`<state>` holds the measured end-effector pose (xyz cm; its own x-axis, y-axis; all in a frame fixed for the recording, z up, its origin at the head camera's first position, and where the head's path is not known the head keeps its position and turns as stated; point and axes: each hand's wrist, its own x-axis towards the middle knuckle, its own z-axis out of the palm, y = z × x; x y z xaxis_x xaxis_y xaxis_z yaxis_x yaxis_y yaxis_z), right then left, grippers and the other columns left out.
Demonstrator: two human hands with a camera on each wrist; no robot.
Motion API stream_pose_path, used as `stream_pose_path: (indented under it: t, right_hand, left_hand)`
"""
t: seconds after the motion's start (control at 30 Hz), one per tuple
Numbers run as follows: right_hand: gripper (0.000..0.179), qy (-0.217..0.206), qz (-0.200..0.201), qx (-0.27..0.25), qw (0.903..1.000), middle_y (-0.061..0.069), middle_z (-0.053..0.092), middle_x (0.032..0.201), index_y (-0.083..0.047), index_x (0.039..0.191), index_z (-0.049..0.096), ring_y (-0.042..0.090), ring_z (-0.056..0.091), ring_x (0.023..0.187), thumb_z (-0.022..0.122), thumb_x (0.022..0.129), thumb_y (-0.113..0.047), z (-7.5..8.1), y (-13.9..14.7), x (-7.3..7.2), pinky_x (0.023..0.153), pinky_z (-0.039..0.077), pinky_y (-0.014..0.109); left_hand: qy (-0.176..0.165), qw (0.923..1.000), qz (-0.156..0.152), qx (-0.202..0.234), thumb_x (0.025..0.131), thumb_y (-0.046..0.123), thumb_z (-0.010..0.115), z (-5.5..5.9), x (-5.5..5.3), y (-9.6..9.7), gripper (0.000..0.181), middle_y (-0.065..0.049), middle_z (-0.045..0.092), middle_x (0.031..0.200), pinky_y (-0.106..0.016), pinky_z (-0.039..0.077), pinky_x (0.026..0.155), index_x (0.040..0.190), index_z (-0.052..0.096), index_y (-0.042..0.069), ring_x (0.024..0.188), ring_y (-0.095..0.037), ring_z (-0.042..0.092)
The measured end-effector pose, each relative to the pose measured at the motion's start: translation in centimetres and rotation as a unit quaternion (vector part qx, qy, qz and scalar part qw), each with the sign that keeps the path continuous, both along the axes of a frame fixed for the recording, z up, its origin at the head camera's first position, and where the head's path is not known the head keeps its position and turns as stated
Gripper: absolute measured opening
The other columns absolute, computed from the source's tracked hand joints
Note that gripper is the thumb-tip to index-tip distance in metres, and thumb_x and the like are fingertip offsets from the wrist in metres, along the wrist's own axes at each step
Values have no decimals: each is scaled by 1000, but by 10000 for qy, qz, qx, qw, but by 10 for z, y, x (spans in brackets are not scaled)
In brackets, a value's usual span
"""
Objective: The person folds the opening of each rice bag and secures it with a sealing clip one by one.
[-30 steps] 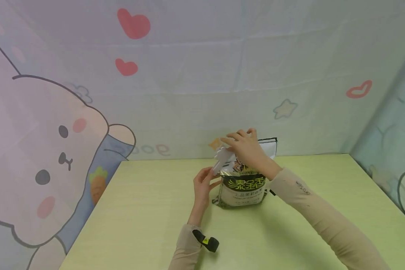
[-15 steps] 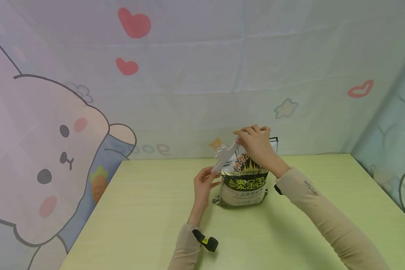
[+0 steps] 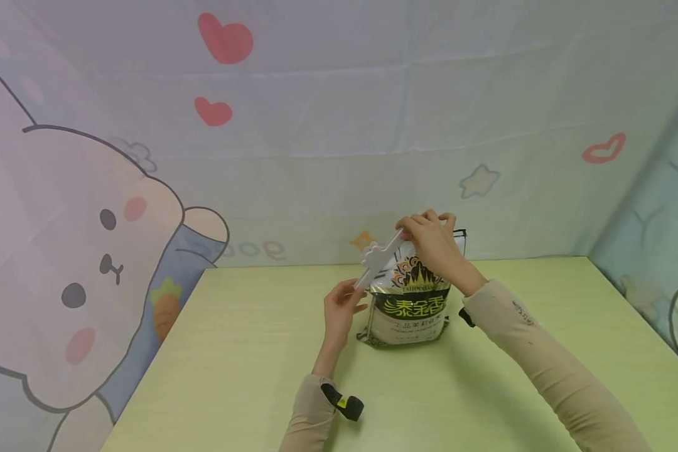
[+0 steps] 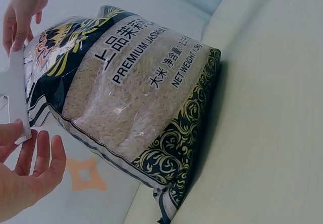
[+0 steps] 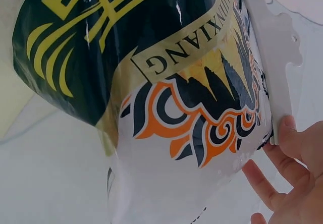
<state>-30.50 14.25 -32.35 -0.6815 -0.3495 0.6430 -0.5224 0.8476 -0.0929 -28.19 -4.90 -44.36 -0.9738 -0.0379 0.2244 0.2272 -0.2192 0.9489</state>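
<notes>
A bag of jasmine rice (image 3: pixel 409 311), with a dark band and a clear window, stands upright on the table. Across its upper left corner runs a white bag clip (image 3: pixel 377 258) with a scalloped edge, slanting up to the right. My left hand (image 3: pixel 339 307) pinches the clip's lower end between thumb and fingers. At the upper end my right hand (image 3: pixel 432 245) pinches the same clip, thumb on its near face in the right wrist view. The left wrist view shows the clip (image 4: pixel 17 95) lying along the bag's top, between both hands.
The pale green-yellow table (image 3: pixel 248 364) extends around the bag. Behind it hangs a cloth backdrop (image 3: pixel 328 125) printed with hearts, a star and a cartoon animal, close to the table's back edge.
My right hand has moved right and settled at the clip's upper end, uncovering more of the bag's front. The left hand has stayed at the lower end.
</notes>
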Motion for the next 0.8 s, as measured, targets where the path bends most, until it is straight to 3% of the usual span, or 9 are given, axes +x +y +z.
stream_pose_path:
  t: [0.13,0.27,0.63,0.8]
  right_hand:
    - [14,-20,6,-232,9997,6,66,94,-14,96,62,27,46,84,52,88,-20,-1,0,-1,83,24,55]
    - [13,-59,-39,-421,9991,6,67,93,-13,94,62,27,43,81,53,88,-18,-3,-1,-2,82,24,55]
    - [13,19,-106,-666,9977,8,67,89,-11,92,65,28,39,77,54,87,-15,-5,-5,-3,79,22,53]
    - [15,159,-77,-818,9965,8,67,89,-12,94,66,27,38,75,54,87,-16,-9,-7,-4,76,21,51]
  left_hand:
    - [83,9999,87,-55,82,1,59,-5,-3,1,24,-3,62,83,-34,57,67,105,58,-7,76,-16,64]
    - [212,9996,166,-77,82,2,60,-7,-4,2,24,-3,64,82,-30,57,63,103,58,-8,74,-14,64]
    - [238,9993,268,71,79,0,63,-8,-5,1,22,-20,66,85,-35,57,63,99,60,-9,69,-13,65]
    - [213,9993,286,106,80,0,62,-7,-3,1,22,-10,65,80,-36,57,63,99,59,-9,68,-10,63]
